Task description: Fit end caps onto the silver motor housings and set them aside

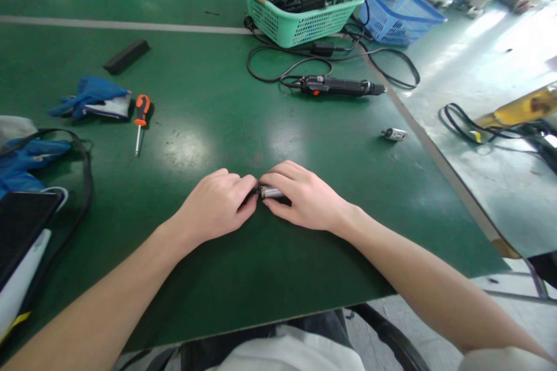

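Note:
Both my hands meet low over the green table. My right hand [304, 194] is closed around a small silver cylindrical part [272, 192], thumb below and fingers above. My left hand [221, 200] pinches at the dark left end of the same part; its fingertips hide most of that end. A similar silver cylinder [395, 134] lies off to the right. Beyond my hands rests a black electric screwdriver [342, 86] with its cable. To the left lies an orange-and-black screwdriver [141, 113], shaft toward me.
A green basket [296, 26] full of cabled tools stands at the back beside a blue basket [400, 17]. Blue gloves [102, 97], a black block [126, 57] and a phone [26, 226] lie left. A yellow tool [522, 109] is far right. Another person's hands show behind the baskets.

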The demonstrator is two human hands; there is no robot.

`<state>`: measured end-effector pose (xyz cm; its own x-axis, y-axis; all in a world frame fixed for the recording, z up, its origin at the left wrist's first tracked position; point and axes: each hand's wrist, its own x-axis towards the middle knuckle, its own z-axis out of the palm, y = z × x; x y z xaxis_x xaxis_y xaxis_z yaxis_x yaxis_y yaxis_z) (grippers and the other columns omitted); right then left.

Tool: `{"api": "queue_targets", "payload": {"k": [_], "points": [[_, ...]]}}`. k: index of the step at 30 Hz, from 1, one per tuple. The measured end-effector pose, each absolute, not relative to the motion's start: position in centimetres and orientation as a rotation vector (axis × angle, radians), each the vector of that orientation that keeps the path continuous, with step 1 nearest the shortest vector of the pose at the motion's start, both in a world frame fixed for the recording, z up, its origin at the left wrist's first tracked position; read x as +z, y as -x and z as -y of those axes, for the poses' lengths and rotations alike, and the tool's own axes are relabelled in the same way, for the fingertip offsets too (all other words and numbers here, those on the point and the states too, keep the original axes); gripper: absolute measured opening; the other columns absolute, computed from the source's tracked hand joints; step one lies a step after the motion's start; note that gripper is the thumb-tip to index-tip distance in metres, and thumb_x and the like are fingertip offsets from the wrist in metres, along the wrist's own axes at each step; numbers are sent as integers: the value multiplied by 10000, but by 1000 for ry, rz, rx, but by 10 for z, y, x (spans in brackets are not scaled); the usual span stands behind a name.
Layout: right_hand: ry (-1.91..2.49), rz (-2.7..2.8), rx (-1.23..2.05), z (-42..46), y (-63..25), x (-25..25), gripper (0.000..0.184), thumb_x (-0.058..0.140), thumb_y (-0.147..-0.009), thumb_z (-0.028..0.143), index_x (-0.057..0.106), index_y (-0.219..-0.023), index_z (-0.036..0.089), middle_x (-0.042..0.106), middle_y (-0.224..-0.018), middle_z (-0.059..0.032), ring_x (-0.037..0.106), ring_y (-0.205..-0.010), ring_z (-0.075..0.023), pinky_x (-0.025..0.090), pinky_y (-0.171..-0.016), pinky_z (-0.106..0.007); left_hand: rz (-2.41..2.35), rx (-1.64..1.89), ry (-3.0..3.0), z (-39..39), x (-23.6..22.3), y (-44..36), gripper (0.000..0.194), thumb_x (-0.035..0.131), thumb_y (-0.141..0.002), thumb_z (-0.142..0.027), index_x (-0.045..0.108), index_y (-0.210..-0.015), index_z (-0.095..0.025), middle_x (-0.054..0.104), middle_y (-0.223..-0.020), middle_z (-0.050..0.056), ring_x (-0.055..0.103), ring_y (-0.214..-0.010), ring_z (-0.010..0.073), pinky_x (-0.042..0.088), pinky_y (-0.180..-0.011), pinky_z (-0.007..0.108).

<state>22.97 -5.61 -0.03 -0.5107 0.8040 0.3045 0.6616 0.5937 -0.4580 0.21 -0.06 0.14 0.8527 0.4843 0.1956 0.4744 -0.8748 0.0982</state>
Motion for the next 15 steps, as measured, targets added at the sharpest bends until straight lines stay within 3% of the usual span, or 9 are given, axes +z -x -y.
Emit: {"api": "queue_targets", "payload": {"k": [15], "points": [[1171,2337,387,55,-229,1,225,598,-989,238,634,-1201,171,703,-1102,-119,629,-1030,-278,555,-945,-461,-762,350,-2993,0,0,-2,212,471,-1012,-248,637,-908,-167,657,-728,27,621,-661,197,425,-684,363]]}}
